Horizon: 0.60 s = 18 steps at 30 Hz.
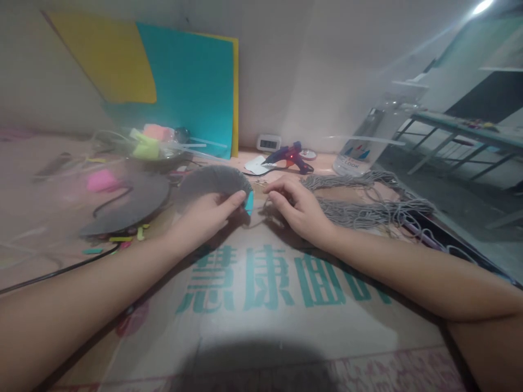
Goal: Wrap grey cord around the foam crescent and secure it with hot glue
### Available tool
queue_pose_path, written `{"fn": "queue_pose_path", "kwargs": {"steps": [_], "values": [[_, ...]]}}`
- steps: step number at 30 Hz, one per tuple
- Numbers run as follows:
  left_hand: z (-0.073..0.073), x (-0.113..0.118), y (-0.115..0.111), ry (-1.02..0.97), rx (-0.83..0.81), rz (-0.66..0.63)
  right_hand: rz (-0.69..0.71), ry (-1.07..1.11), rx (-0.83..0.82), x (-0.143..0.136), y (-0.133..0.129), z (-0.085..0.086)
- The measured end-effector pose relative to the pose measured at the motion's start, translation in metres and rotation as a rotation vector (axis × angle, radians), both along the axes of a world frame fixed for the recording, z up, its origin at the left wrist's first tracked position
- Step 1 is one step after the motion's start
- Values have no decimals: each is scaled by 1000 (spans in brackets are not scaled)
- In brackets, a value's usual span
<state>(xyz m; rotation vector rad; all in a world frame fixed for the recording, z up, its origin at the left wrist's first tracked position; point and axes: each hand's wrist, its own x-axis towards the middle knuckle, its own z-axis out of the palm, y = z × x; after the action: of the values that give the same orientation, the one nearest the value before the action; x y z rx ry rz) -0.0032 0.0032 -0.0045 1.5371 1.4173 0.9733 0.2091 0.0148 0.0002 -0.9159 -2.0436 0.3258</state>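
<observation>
My left hand (212, 209) grips a curved flat piece wound with grey yarn (214, 178), thumb on top near its right end. A bare turquoise card tip (249, 202) sticks out there. Just to the right, my right hand (302, 209) has its thumb and forefinger bent close together around a thin grey strand (258, 222), which runs toward the wound piece. Exactly how the fingertips hold the strand is blurred. Behind and beside my right wrist lies a loose bundle of grey yarn (355, 211).
A glue gun (288, 158) with a red light lies at the back beside a small digital clock (268, 143). A clear plastic jug (359, 149) stands at the right. Another grey curved piece (143, 204) and a bowl of craft bits (153, 147) are left. Turquoise card (196, 87) leans on the wall.
</observation>
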Motion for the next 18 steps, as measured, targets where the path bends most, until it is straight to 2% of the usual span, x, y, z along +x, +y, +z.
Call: {"fn": "queue_pose_path", "kwargs": {"steps": [5,10,12,15,18], "values": [[1,0,3,8,-10,7,-31,50,-80,0,1,2],[12,0,-1,147,-34,-25,68,-45,-254,-3,-2,4],[13,0,-3,166,-46,-37,103,-88,-277,-4,-3,4],[11,0,-3,184,-77,-76,124,-107,-297,-4,-4,5],[6,0,-1,92,-62,-78,98,-87,-391,-4,-6,5]]}}
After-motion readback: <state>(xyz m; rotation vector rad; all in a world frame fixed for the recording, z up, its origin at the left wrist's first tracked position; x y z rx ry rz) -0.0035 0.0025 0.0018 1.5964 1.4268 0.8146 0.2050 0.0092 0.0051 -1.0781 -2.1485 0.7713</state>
